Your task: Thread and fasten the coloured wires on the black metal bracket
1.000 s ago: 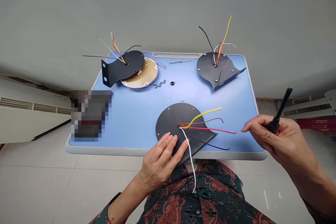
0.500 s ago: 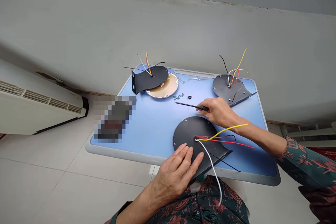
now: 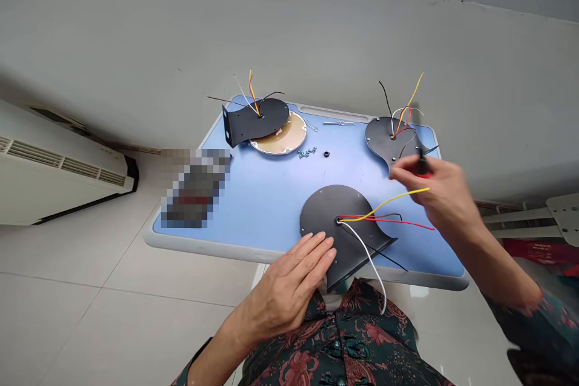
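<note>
A black teardrop-shaped metal plate (image 3: 321, 205) lies at the front of the blue table, with yellow, red, white and dark wires (image 3: 368, 253) coming out of its central hole. My left hand (image 3: 289, 286) rests on its lower left part, fingers stretched out flat and holding nothing. My right hand (image 3: 447, 193) is raised to the right, closed around a screwdriver (image 3: 423, 167) with a black and red handle. The screwdriver is partly blurred and its shaft points away. Behind it sits a second black plate (image 3: 380, 132) with wires and screws in it.
At the back left a black bracket plate (image 3: 246, 123) with wires overlaps a round tan disc (image 3: 294, 136). Small screws (image 3: 307, 152), a black ring (image 3: 326, 154) and thin metal rods (image 3: 339, 123) lie mid-table. A pixelated dark object (image 3: 194, 193) is at the left edge of the table (image 3: 253, 211).
My right hand has moved right and lifted with the screwdriver, whose shaft has swung from pointing left to pointing away. My left hand still lies on the front plate, its fingers closer together.
</note>
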Demonstrator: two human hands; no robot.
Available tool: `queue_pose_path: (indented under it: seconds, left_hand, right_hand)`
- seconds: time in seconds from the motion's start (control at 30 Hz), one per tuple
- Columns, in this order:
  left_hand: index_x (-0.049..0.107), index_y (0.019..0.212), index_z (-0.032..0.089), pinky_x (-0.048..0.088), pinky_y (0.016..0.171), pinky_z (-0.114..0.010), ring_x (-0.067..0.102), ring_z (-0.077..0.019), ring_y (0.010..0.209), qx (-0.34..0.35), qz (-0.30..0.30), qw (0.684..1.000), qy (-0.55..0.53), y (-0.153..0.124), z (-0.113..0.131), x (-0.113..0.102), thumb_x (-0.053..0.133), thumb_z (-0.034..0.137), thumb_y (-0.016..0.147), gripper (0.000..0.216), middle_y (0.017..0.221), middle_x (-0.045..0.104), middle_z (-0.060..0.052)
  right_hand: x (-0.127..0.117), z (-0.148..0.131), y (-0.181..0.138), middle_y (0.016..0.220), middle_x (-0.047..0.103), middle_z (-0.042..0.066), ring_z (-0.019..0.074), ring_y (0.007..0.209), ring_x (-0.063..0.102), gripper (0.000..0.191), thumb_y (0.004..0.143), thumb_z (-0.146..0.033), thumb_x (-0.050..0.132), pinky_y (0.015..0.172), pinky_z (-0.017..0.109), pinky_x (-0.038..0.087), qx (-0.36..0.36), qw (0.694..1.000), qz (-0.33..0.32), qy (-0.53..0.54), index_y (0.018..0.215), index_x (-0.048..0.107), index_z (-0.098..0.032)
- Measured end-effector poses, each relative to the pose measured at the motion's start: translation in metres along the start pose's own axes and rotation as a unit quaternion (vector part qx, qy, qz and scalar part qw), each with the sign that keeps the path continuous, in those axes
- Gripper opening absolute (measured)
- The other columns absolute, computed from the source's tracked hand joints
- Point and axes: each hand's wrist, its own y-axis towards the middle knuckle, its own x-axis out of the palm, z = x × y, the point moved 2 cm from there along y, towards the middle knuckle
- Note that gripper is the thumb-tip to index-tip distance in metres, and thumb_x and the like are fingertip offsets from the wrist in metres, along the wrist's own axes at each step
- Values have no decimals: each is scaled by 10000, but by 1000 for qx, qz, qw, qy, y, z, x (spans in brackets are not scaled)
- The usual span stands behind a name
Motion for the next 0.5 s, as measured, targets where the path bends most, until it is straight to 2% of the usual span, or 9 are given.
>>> queue_pose_path:
  seconds: [0.07,0.1,0.13,0.2,0.27,0.33,0.4,0.5]
  left_hand:
    - [505,1395,-1,484,1143,-536,478,-330,1419,-30,49,996,-64,-8,11,-8,519,18,911,485,1371,619,-232]
    - [519,1376,15,506,1117,-523,512,-318,1384,-51,85,991,-92,-11,18,-12,526,42,923,453,1324,644,-223]
    - [541,1348,39,535,1078,-495,554,-299,1332,-74,121,983,-116,-13,27,-15,536,78,943,406,1261,671,-204]
    - [589,1276,89,590,966,-401,630,-238,1176,-104,174,968,-150,-14,47,-18,558,150,986,298,1112,706,-150]
    - [616,1221,114,608,850,-327,657,-183,1004,-111,203,957,-177,-11,66,-18,572,173,1002,231,997,703,-108]
    - [630,1183,129,603,758,-291,645,-153,873,-112,227,948,-192,-7,80,-16,582,162,1000,192,925,693,-83]
    - [643,1134,153,591,698,-275,628,-139,797,-130,251,939,-198,-4,87,-14,577,170,1004,146,870,684,-63]
    - [647,1105,185,586,655,-273,624,-136,752,-150,288,926,-192,-6,89,-14,562,230,1019,128,817,676,-47]
  right_hand:
    - [-22,0,-49,622,557,-20,59,476,325,202,753,-347,824,431,221,212,91,987,65,115,730,702,-186]
    - [-27,1,-75,664,599,-5,50,472,329,246,727,-371,852,422,211,217,111,978,81,156,692,686,-191]
    - [-26,1,-102,692,634,10,56,485,378,255,706,-378,874,424,202,251,122,972,63,190,679,695,-199]
    - [-10,3,-148,665,646,34,115,597,541,240,666,-372,904,523,217,408,142,953,-58,263,654,727,-210]
    - [16,5,-181,676,655,40,141,655,585,254,670,-424,899,625,254,481,190,910,-157,333,680,756,-214]
    - [41,4,-199,752,660,39,145,736,602,277,648,-433,916,717,259,497,230,875,-207,371,688,764,-206]
    - [58,2,-205,817,641,30,136,795,592,295,614,-429,939,766,242,486,252,859,-212,392,675,764,-200]
    - [71,1,-204,840,607,24,136,817,577,343,557,-443,965,766,239,482,274,847,-201,410,650,744,-198]
